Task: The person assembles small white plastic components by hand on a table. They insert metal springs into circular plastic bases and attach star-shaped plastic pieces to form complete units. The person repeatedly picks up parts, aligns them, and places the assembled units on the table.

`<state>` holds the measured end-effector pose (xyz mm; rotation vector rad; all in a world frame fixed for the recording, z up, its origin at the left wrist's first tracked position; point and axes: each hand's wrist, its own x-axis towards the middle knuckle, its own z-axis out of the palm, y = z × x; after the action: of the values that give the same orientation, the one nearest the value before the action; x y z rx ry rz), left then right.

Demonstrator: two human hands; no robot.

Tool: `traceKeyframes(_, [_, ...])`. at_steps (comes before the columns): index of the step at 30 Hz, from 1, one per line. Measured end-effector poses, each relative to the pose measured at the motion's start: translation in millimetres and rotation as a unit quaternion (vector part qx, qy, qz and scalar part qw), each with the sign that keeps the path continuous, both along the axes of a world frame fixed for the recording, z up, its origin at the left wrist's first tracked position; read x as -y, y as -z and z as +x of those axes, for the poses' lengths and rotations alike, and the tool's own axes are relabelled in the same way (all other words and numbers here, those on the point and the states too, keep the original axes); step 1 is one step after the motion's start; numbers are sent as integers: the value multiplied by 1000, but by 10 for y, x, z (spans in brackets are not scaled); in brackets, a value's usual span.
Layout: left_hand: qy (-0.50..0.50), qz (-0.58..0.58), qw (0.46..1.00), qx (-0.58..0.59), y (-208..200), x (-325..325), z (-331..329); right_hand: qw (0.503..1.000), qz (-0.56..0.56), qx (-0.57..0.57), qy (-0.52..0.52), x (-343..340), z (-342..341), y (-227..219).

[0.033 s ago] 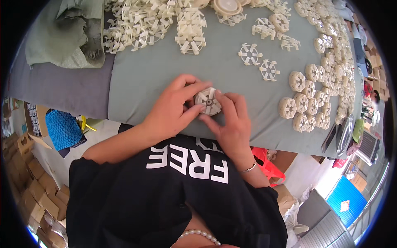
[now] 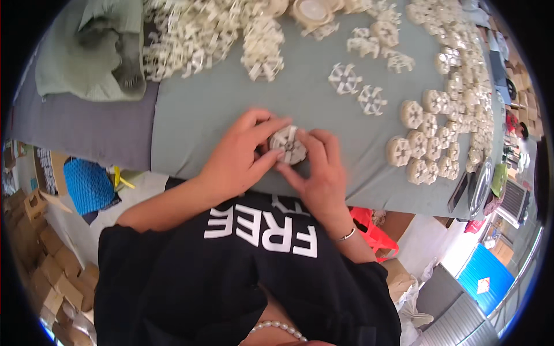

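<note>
A round, off-white plastic part [image 2: 288,145] with spoke-like tabs and a small hole in its middle is held between both hands, near the table's front edge. My left hand [image 2: 245,151] grips its left side, thumb at the lower rim and index finger along the top. On the right, the fingertips and thumb of my right hand [image 2: 318,167] pinch the rim. Its underside is hidden. Beyond the hands lie two loose white spoked rings, a nearer one [image 2: 372,100] and a farther one [image 2: 345,79].
Spoked rings form a large pile [image 2: 196,37] at the far left, beside a stacked row [image 2: 264,49]. Many round assembled parts [image 2: 412,115] crowd the right side. A green-grey cloth [image 2: 92,57] lies far left; a phone [image 2: 460,193] rests at the right edge.
The whole view has shifted slightly and blurred. Both hands keep the same hold on the round part, with hardly any movement of the fingers.
</note>
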<state>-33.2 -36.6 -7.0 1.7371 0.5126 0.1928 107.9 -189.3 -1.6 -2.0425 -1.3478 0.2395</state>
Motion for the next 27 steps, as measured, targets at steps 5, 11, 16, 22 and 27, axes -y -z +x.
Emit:
traceKeyframes(5, [0,-75,997,-7,-120,-76,-62,997,-9,5,83,187,611,-107])
traceKeyframes(11, [75,91,991,70,23,-237,210,967,47,193,161,-39,1508,-433])
traceKeyframes(16, [-18,109,992,52,81,-576,484,984,71,156,-48,-1505,1344,-332])
traceKeyframes(22, [-62,242,968,-8,-357,-880,384,983,28,169,-67,-1736,1302,-270])
traceKeyframes(27, [-77,504,855,98,-412,-1534,989,983,-78,-91,-140,-1003,1069,-402])
